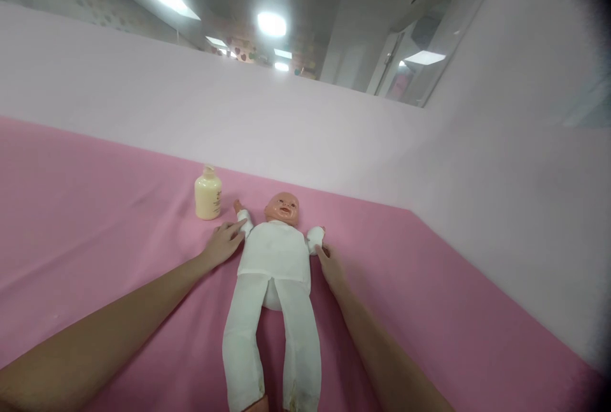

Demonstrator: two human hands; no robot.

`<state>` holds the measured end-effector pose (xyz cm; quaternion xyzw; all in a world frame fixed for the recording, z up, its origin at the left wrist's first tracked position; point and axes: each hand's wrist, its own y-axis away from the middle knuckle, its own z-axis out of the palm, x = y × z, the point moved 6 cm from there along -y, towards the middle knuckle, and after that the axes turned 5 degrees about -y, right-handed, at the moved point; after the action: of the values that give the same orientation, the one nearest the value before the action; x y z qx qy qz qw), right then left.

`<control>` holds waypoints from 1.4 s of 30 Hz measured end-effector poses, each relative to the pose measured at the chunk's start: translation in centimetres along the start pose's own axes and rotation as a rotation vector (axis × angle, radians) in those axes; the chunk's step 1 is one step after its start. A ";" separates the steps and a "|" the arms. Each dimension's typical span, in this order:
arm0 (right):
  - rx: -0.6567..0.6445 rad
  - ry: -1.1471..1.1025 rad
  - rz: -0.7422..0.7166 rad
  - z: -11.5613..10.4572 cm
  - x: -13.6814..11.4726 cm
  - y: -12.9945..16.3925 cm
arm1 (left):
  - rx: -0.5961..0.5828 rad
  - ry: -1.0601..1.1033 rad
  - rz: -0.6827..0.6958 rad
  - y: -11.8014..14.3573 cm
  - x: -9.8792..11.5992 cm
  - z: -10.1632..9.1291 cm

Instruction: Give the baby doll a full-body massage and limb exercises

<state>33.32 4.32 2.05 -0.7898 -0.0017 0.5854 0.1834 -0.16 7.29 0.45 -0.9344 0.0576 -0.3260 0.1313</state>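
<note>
Face up on a creased pink sheet [114,221] lies a white-clothed, glossy-headed baby doll [274,249]; the left hand [223,244] and right hand [331,265] touch its white sleeves [314,240] (gripping or not, I can't tell).

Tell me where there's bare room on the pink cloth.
Broad bare patches of pink cloth lie left of the bottle, beyond the left forearm, and between the right forearm and the pale wall. It is crowded around the doll: the left hand and right hand are at its sleeves, and a narrow strip separates the bottle from its nearer arm.
</note>
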 end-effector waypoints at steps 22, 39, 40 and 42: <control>-0.061 -0.509 0.112 0.8 0.0 0.1 | 0.025 0.690 -0.088 0.4 0.3 -0.3; -0.063 -0.560 0.129 1.3 1.9 -0.7 | -0.021 0.787 0.017 0.2 1.5 -0.7; -0.066 -0.553 0.126 1.3 1.8 -0.7 | -0.031 0.770 0.026 0.3 1.6 -0.7; -0.067 -0.541 0.117 1.4 1.4 -0.5 | -0.033 0.721 0.037 0.6 1.7 -0.7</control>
<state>32.56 5.54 0.51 -0.6091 -0.0244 0.7841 0.1162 0.75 6.21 1.83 -0.7602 0.1222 -0.6313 0.0933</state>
